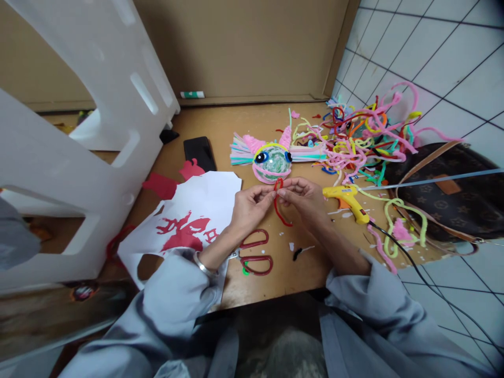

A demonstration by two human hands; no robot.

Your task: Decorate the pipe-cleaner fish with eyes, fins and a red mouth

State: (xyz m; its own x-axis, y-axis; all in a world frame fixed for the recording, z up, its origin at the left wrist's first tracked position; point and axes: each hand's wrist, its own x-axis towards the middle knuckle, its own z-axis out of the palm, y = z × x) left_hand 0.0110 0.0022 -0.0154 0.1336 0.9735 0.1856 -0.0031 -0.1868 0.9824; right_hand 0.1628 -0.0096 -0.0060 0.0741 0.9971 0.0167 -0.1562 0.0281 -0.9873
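Between my two hands is a red pipe cleaner [282, 214], bent into a small loop at the top with its tail hanging down. My left hand [252, 206] pinches it from the left, thumb and fingers together. From the other side my right hand [302, 199] grips it near the loop. Just beyond my fingertips lies a craft figure [272, 163] with big eyes, pink pointed ears, a pink and yellow rim and pastel strands at both sides. Red-handled scissors [255, 258] rest below my left hand, their blades partly hidden by my wrist.
A yellow glue gun [348, 202] with a black cord lies to the right. Behind it are tangled pipe cleaners [362, 136] and a brown bag [437, 184]. White paper with red cutouts [197, 199], a black phone [199, 152] and a white plastic frame [134, 121] are at left.
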